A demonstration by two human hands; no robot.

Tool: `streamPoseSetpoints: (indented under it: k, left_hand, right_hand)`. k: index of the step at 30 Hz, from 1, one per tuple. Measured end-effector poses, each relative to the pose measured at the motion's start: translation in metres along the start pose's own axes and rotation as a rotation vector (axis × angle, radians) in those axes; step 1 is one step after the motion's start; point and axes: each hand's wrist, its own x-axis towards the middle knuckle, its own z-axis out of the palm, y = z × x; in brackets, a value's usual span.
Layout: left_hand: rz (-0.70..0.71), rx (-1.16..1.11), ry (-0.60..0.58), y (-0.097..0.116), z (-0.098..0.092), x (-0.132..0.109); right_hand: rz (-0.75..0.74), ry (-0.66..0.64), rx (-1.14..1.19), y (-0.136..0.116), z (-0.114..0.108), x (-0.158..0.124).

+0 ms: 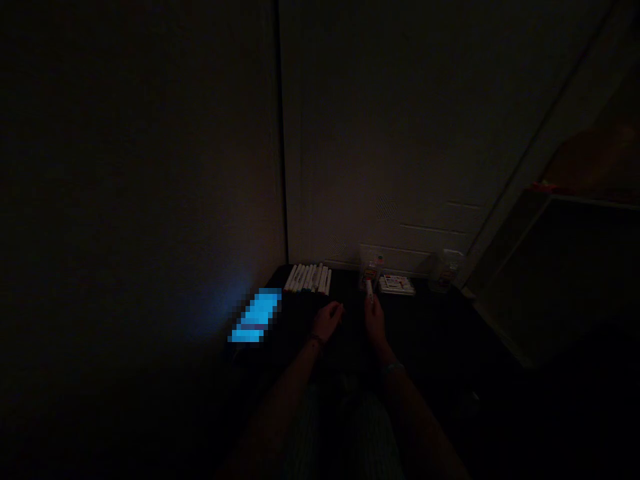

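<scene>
My right hand (375,321) grips a white marker (369,289), which points up and away from me. To its left is my left hand (329,320), fingers curled together over the dark tabletop (345,350); whatever they may hold is too dark to make out. Beyond my left hand a row of white markers (307,279) lies side by side near the wall. A clear plastic case (371,259) stands behind the marker in my right hand. Just right of that case lies a stack of white markers (397,285).
A second clear container (447,268) stands at the table's back right. Off to the left glows a blue, blurred-out screen (257,317). Walls (375,133) rise behind and to the left of the table. A dark shelf-like unit (575,198) is on the right. The room is very dim.
</scene>
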Motion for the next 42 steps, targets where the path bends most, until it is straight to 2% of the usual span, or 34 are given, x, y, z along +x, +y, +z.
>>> streamPoseSetpoints:
  k: [3, 5, 11, 18, 31, 42]
  left_hand:
    - [-0.046, -0.146, 0.102, 0.004, -0.001, -0.001]
    - [-0.053, -0.206, 0.136, 0.006, -0.002, 0.000]
    - [-0.036, -0.159, 0.179, -0.001, -0.002, 0.003]
    - [-0.098, -0.221, 0.342, -0.012, -0.007, 0.008]
    - [-0.103, -0.255, 0.284, -0.013, -0.007, 0.006]
    - [-0.061, -0.206, 0.332, -0.004, -0.008, 0.005]
  right_hand:
    - [-0.129, -0.213, -0.161, -0.007, 0.006, -0.005]
    - [-0.162, -0.276, -0.252, -0.007, 0.008, -0.008]
    - [-0.152, -0.213, -0.373, 0.001, 0.010, -0.009]
    - [-0.070, -0.098, -0.240, 0.010, 0.004, -0.001]
    - [-0.020, -0.058, -0.232, 0.015, 0.002, 0.004]
    - [0.001, -0.049, -0.223, 0.015, -0.001, 0.004]
